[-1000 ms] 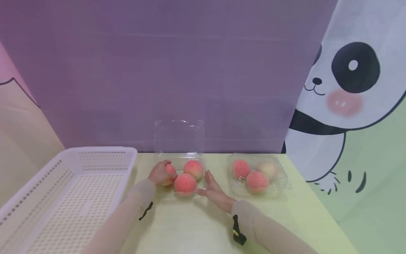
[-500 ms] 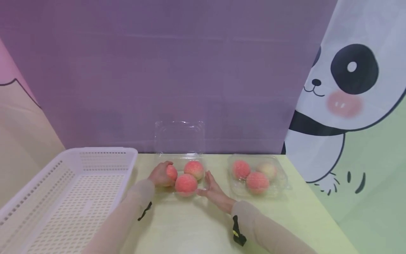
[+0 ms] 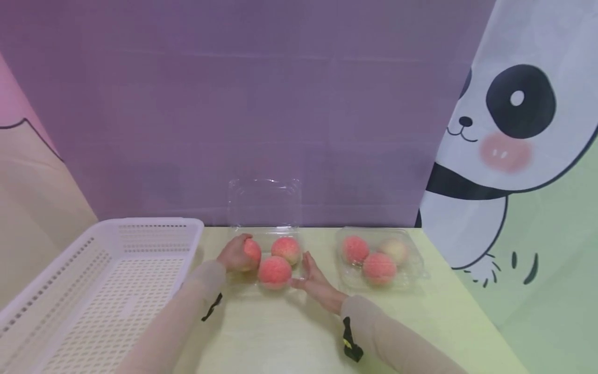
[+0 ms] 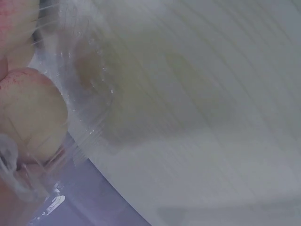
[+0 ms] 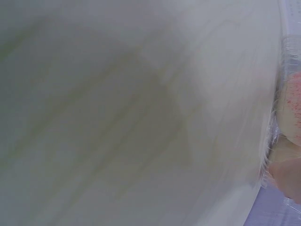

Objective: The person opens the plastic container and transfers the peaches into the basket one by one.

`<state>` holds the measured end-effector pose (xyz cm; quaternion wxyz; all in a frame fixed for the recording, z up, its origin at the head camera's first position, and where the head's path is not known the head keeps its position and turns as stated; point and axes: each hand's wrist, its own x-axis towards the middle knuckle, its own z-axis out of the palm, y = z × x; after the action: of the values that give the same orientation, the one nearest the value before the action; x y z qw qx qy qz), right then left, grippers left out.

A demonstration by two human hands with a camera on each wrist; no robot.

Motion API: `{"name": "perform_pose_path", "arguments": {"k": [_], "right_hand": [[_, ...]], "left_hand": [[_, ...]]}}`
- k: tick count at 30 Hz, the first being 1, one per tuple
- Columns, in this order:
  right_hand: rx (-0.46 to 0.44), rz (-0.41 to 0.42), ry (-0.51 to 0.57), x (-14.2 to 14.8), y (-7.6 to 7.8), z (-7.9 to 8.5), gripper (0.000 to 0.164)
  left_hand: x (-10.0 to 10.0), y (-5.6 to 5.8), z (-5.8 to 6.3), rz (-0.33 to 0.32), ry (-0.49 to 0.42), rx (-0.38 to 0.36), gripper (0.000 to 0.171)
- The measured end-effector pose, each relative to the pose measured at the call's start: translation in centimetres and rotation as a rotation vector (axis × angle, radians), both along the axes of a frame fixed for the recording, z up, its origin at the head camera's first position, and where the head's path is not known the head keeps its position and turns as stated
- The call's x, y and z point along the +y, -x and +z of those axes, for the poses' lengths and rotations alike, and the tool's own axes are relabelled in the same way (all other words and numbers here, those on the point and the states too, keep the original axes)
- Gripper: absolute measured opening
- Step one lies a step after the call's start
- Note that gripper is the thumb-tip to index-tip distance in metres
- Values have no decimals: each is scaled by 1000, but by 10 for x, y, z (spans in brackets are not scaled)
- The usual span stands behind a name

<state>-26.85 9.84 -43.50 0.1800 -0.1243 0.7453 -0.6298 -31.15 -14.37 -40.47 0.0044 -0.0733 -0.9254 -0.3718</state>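
Observation:
A clear plastic clamshell box [image 3: 264,205] stands with its lid raised at the back middle of the table. Two peaches, one at the back [image 3: 286,250] and one in front [image 3: 274,272], sit in its base. My left hand [image 3: 235,254] grips a third peach [image 3: 252,254] from the left, covering part of it. At the box's right side my right hand [image 3: 321,286] has its fingers extended and thumb apart, close to the front peach. In the left wrist view a peach [image 4: 35,113] shows behind clear plastic; in the right wrist view a peach [image 5: 290,110] shows above my fingers [image 5: 287,178].
A second clear box [image 3: 406,278] with three peaches, its lid down, stands to the right. A large white slotted basket [image 3: 179,270] fills the left side. Behind the pale table [image 3: 275,332] rises a purple cloth backdrop [image 3: 261,104], with a panda print at the right.
My left hand has shifted slightly on its peach and more of the peach's front shows. My right hand has kept its place beside the box.

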Motion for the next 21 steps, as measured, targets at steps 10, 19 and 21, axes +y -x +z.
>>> {"name": "perform_pose_path", "arguments": {"k": [10,19,21], "right_hand": [[-5,-22,-4,0,2,0,100],[-1,-20,-26,0,0,1,99],[4,-18,-28,0,0,1,98]], "left_hand": [[5,-5,18,45,-35,-3,84],[15,-9,30,45,24,3,87],[17,-12,35,53,25,2,85]]}}
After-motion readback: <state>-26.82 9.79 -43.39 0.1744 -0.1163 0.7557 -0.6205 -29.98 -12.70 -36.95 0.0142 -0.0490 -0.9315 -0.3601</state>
